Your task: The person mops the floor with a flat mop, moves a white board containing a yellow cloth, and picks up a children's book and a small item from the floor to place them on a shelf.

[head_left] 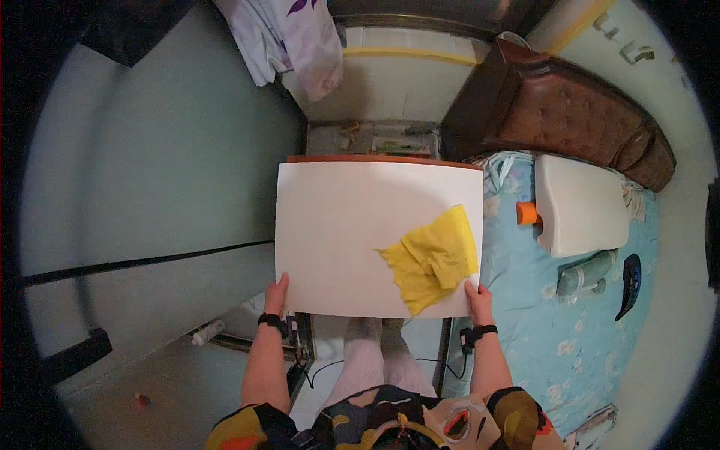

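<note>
A large white rectangular board [330, 232] is in front of me, level with my waist. At its near left corner my left hand [277, 294] grips the edge, thumb on top and fingers hidden underneath. My right hand [478, 301] holds the near right corner the same way, its thumb close to the yellow cloth. That crumpled yellow cloth [435, 259] lies on the right part of the board, one tip reaching the near edge. A reddish-brown strip [375, 159] shows along the board's far edge; what it belongs to is hidden.
To the right is a bed with a blue floral sheet [525, 330], a white pillow [585, 206], an orange object [527, 214] and a dark remote-like object [629, 286]. A brown tufted headboard [577, 112] stands behind. A grey-green panel [165, 165] rises at left; a cable [326, 367] crosses the floor.
</note>
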### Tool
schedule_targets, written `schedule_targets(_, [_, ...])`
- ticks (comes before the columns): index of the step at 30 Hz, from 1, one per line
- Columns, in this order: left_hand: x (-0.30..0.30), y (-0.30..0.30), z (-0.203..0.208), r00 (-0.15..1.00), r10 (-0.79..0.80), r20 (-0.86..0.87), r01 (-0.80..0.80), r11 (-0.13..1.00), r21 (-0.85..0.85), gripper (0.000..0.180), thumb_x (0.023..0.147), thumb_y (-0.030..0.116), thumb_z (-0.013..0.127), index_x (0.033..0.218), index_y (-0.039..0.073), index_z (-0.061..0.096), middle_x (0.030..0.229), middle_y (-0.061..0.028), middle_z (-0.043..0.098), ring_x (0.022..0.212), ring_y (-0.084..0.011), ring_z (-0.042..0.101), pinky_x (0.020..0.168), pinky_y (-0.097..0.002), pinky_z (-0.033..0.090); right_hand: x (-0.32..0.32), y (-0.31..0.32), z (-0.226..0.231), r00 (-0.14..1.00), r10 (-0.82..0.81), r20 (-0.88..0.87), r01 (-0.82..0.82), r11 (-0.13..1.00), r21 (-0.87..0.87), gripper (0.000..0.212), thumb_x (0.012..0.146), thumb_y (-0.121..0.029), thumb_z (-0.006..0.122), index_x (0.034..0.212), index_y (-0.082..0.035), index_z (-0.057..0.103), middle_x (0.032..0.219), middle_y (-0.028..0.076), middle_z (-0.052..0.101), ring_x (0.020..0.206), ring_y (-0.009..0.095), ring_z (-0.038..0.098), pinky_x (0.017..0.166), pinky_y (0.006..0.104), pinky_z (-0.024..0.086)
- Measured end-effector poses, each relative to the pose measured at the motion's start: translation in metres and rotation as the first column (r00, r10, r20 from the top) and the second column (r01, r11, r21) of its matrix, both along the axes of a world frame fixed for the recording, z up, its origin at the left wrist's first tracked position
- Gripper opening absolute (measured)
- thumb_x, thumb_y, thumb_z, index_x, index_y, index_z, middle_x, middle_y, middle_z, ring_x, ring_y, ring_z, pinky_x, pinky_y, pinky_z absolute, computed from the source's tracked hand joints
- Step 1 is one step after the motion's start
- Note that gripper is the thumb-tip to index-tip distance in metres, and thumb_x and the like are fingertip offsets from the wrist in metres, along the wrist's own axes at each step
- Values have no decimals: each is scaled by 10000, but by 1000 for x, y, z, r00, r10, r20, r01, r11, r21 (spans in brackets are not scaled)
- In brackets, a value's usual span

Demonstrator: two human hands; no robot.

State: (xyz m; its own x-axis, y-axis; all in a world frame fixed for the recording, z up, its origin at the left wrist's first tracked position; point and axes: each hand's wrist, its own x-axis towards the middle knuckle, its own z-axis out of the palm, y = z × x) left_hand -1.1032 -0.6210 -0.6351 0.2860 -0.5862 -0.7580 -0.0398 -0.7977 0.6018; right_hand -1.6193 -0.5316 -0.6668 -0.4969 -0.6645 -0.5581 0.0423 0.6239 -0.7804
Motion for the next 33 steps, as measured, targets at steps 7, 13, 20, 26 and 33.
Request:
schedule_targets(7, [3,19,41,983,40,179,-33,999,-40,618,787,422,582,1097,-99,466,1002,-152,560,895,-232,546,730,-333,449,25,2,42,998,55,-17,-55,998,39,369,795,-288,602,956,43,571,841,54,599,704,119,552,620,252,448])
schedule_targets(13, [-12,15,58,979,-61,194,87,988,-130,574,792,423,564,1042,-91,506,984,-158,565,889,-217,539,747,-340,435,20,-1,45,996,37,87,-40,999,34,429,788,-305,608,1015,49,525,880,73,587,734,130,547,635,263,448])
schedule_targets(20, [30,20,-23,992,-114,48,115,993,-30,766,753,535,546,1096,-142,443,1054,-218,527,918,-279,535,755,-362,432,4,5,20,993,41,107,-36,998,-43,503,733,-334,673,1000,73,545,870,93,598,732,163,544,644,286,444])
schedule_targets(26, [52,90,-20,962,-198,189,220,970,-101,778,759,533,535,1120,-147,423,1079,-225,515,917,-296,537,745,-365,435,26,51,31,988,34,153,-38,999,23,426,738,-276,674,961,70,568,868,76,596,731,141,536,633,278,440])
schedule_targets(33, [40,164,23,962,-249,115,261,960,-105,640,772,448,563,1110,-89,479,1064,-197,536,919,-269,541,719,-363,446,44,145,43,997,-34,67,21,983,182,453,741,-314,659,1009,32,544,891,58,585,721,138,537,647,272,442])
